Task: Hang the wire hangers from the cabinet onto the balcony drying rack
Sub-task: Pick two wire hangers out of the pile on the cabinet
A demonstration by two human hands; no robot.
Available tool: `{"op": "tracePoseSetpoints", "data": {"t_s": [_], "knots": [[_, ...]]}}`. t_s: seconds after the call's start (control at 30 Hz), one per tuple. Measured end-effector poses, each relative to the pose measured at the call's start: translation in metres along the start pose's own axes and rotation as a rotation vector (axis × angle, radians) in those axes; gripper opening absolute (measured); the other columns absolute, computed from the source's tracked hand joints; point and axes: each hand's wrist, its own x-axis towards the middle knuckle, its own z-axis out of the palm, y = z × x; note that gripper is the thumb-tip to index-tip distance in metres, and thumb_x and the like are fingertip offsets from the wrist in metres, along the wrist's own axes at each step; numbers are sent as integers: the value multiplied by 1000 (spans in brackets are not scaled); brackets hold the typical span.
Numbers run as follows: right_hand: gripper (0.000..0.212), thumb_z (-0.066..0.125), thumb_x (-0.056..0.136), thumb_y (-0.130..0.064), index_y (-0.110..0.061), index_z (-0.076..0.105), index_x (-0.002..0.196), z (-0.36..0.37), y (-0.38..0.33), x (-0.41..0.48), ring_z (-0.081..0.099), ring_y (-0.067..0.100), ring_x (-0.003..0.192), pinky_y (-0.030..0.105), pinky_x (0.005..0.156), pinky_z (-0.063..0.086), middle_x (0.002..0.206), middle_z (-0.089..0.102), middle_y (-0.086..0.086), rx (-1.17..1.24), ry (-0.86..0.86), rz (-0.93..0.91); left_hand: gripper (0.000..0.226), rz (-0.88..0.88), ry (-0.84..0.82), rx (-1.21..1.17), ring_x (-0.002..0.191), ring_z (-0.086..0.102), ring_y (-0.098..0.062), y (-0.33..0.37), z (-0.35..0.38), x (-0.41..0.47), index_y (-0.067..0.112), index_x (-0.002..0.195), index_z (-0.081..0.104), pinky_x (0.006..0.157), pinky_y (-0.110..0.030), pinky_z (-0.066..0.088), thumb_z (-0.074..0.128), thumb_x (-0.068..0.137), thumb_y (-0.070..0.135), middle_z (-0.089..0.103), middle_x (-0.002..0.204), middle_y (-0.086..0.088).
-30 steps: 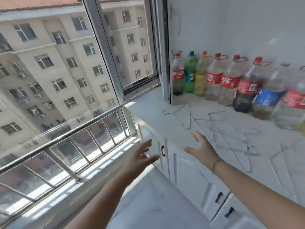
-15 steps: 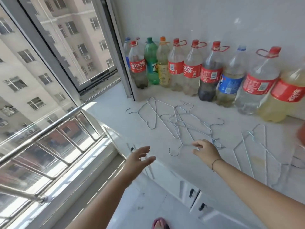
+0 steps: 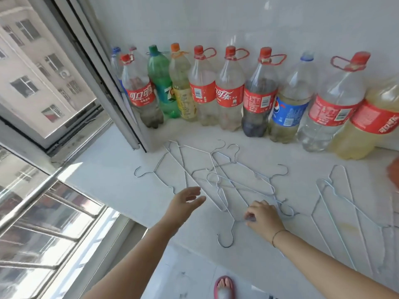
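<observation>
Several thin wire hangers [image 3: 226,182] lie tangled on the white cabinet top [image 3: 108,175], and a few more hangers [image 3: 336,201] lie apart to the right. The nearest hanger [image 3: 226,240] has its hook hanging over the cabinet's front edge. My right hand [image 3: 263,219] is on the neck of this hanger, fingers curled down and pinching the wire. My left hand [image 3: 183,203] hovers open just left of the pile, fingers spread, touching nothing. No drying rack is in view.
A row of large plastic drink bottles [image 3: 228,91] stands along the back wall. An open window frame [image 3: 103,83] juts over the cabinet's left end. A metal railing [image 3: 28,201] runs along the window at left. My foot in a pink slipper [image 3: 224,287] is on the floor below.
The view swung right and down onto the cabinet. My right hand dropped to the nearest hanger's neck and closed on it. My left hand came forward over the cabinet edge.
</observation>
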Motion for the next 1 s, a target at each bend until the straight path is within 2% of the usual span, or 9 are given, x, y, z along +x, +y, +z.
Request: {"op": "tracePoseSetpoints", "data": {"t_s": [0.1,0.2,0.27,0.33,0.43,0.57,0.73,0.83,1.0], "knots": [[9,64,78,-26,-25,68,87,1,3,5,51,16,100,26,73,23,87,57,-12,26,0,-1,35,6,-44,10,107,60,-9,7,-2,35,18,116,64,86,-19,45,69,83,27,67,111,5],[4,64,75,-23,-23,67,77,-8,5,9,52,14,85,29,77,38,70,45,-23,209,108,0,31,7,-50,20,103,61,-11,16,-2,69,14,114,64,80,-16,42,68,84,23,67,109,0],[7,65,71,-17,-23,66,71,-20,3,10,55,13,76,31,73,46,69,51,-25,365,277,0,29,12,-41,31,99,62,-12,20,-1,90,12,113,65,81,-16,41,67,85,22,68,106,-2],[22,68,72,-6,-27,63,68,-36,0,11,58,10,77,23,74,47,72,59,-20,507,394,82,28,14,-56,68,97,62,-10,23,1,109,12,112,65,81,-16,41,66,86,22,68,103,-1],[28,67,77,-2,-29,64,70,-59,-3,17,59,5,74,14,72,45,72,67,-12,792,444,259,26,-35,-44,85,92,60,-11,23,6,138,11,110,67,83,-22,42,65,86,23,67,95,-2],[12,65,80,-3,-14,67,75,-80,-7,25,52,-5,57,6,59,40,69,63,-4,1061,476,330,11,-127,-45,45,73,42,-16,27,18,175,16,77,61,72,-28,33,64,81,25,43,72,-10],[3,64,81,-4,-6,67,81,-85,-11,29,51,-5,55,5,56,39,67,62,-3,1202,502,387,22,-319,-40,-150,59,45,-20,35,32,203,11,66,54,58,-28,35,62,86,15,51,66,-8],[3,64,82,-4,-6,67,81,-85,-11,32,50,-5,52,5,54,39,60,59,-8,1229,518,419,17,-414,-29,-273,57,49,-24,38,33,209,5,70,56,52,-29,37,61,86,7,53,69,-12],[7,63,83,-4,-10,67,81,-84,-10,38,53,-4,52,6,55,41,62,63,-8,1264,504,450,14,-518,-44,-518,54,46,-23,42,31,210,2,74,54,39,-20,39,61,85,3,51,69,-13]]}}
